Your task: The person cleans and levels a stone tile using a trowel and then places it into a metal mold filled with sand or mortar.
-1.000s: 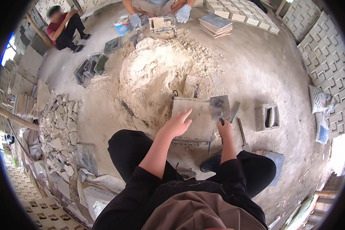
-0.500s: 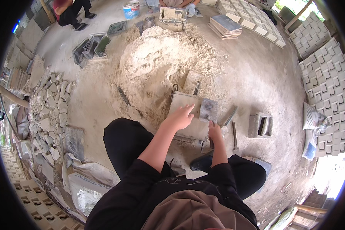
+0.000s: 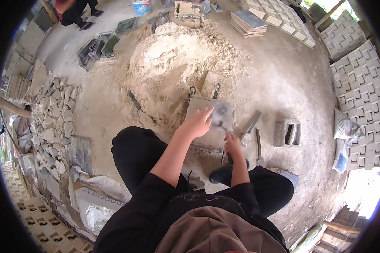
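Observation:
Between my knees a flat grey square slab or filled mould (image 3: 207, 140) lies on the floor, with a metal loop at its far left corner. My left hand (image 3: 198, 123) rests on its top, fingers stretched out. Wrapped round a handle is my right hand (image 3: 232, 144), holding a flat trowel with a squarish blade (image 3: 223, 114). The blade is slightly blurred and lies over the slab's right part, just beside my left fingertips; whether it touches the surface I cannot tell.
Beyond the slab rises a heap of pale powdery mix (image 3: 169, 50). To the right lie a long flat bar (image 3: 251, 123), a thin-handled tool (image 3: 258, 147) and a hollow block (image 3: 279, 134). Broken rubble (image 3: 55, 122) is piled left. Stacked patterned blocks (image 3: 359, 92) line the right; another person (image 3: 74, 10) sits far left.
The trowel and my right hand have shifted left and slightly away from me across the slab. My left hand stays nearly in place. The whole view has tilted a little.

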`<act>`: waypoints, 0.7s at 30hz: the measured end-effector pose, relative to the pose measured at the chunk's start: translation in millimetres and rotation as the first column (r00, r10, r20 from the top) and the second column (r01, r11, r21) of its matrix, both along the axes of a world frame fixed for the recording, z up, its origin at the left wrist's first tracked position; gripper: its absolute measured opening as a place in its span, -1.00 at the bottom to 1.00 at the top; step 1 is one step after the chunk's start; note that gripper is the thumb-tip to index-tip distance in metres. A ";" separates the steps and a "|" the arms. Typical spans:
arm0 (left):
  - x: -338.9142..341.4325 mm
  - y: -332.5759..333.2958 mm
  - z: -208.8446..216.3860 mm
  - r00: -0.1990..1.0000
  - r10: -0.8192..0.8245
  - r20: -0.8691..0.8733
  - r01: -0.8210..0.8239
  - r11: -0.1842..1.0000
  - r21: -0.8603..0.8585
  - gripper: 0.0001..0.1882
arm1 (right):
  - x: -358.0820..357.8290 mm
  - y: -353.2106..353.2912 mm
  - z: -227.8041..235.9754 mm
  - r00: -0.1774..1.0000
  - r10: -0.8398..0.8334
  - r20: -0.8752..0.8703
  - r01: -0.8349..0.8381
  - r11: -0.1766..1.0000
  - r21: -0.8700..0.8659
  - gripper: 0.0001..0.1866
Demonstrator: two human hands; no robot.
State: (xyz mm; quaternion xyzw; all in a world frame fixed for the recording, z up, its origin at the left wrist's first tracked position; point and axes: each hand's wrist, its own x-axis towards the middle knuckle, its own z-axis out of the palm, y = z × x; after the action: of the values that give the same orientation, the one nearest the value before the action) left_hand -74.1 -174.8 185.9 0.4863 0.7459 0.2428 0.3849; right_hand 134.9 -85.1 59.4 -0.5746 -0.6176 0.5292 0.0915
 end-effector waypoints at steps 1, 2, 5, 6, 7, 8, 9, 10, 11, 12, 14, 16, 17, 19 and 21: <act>0.8 -1.1 -0.6 1.000 0.005 0.014 -0.005 1.000 0.019 -0.50 | -0.2 7.8 8.3 0.997 -0.076 0.000 0.076 0.994 -0.078 -0.51; 2.3 -0.8 -1.4 1.000 -0.001 0.030 0.001 1.000 0.019 -0.50 | -2.2 17.6 18.1 0.988 -0.154 0.004 0.153 0.977 -0.149 -0.51; -3.4 -2.7 2.1 0.999 0.009 0.041 -0.010 0.999 0.040 -0.50 | -15.9 17.4 12.1 0.990 -0.141 0.015 0.141 0.971 -0.191 -0.51; -5.4 -4.1 -0.3 0.999 0.014 0.036 -0.015 0.999 0.047 -0.50 | -22.8 9.9 4.3 0.995 -0.096 0.020 0.098 0.978 -0.185 -0.51; -4.4 -3.1 -4.1 0.999 0.009 0.041 -0.011 0.999 0.053 -0.50 | -25.3 1.2 -5.2 0.991 -0.032 0.131 0.050 0.990 -0.135 -0.50; -3.8 -2.2 -7.9 0.999 0.010 0.048 -0.012 0.999 0.046 -0.50 | -26.5 -12.2 -15.7 0.993 0.006 0.118 0.010 0.990 -0.139 -0.50; -2.8 -0.2 -5.0 0.999 0.006 0.052 -0.009 0.999 0.045 -0.50 | -25.0 -21.9 -32.4 0.992 0.050 0.118 -0.042 0.997 -0.072 -0.51; 0.6 3.7 -3.2 0.998 -0.005 0.058 0.002 0.999 0.050 -0.50 | -17.2 -26.4 -53.2 0.989 0.085 0.124 -0.086 0.996 0.002 -0.52; 3.5 7.2 -2.5 0.998 -0.012 0.064 0.008 0.999 0.053 -0.50 | -4.4 -29.5 -73.8 0.983 0.129 0.132 -0.131 0.991 0.000 -0.52; 5.0 9.7 0.9 0.998 -0.014 0.064 0.010 0.998 0.059 -0.50 | 6.4 -31.9 -91.3 0.975 0.177 0.135 -0.179 0.984 0.002 -0.52; 4.4 9.9 6.6 0.998 -0.009 0.066 0.005 0.998 0.059 -0.51 | 9.2 -26.7 -91.6 0.966 0.222 0.134 -0.223 0.975 -0.011 -0.52; -5.9 -5.0 15.0 0.998 0.025 0.058 -0.027 0.999 0.031 -0.51 | -4.9 -25.4 -52.4 0.965 0.237 0.109 -0.241 0.970 0.029 -0.50; -8.7 -7.6 12.4 0.998 0.037 0.059 -0.040 0.998 0.039 -0.51 | -8.5 -21.8 -27.0 0.966 0.233 0.110 -0.244 0.965 0.099 -0.50; -8.5 -7.0 11.3 0.996 0.048 0.071 -0.053 0.996 0.070 -0.52 | -20.7 3.2 14.2 0.989 0.126 0.083 -0.134 0.986 0.100 -0.49; -6.9 -5.7 16.6 0.996 0.042 0.074 -0.046 0.998 0.053 -0.51 | -29.7 26.5 19.9 0.995 0.041 0.096 -0.031 0.995 -0.099 -0.48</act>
State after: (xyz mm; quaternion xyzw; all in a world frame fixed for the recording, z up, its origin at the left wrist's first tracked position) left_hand -81.0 -180.5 202.5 0.4711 0.7348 0.2892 0.3930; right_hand 105.1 -58.7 79.4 -0.5923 -0.6051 0.5314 0.0236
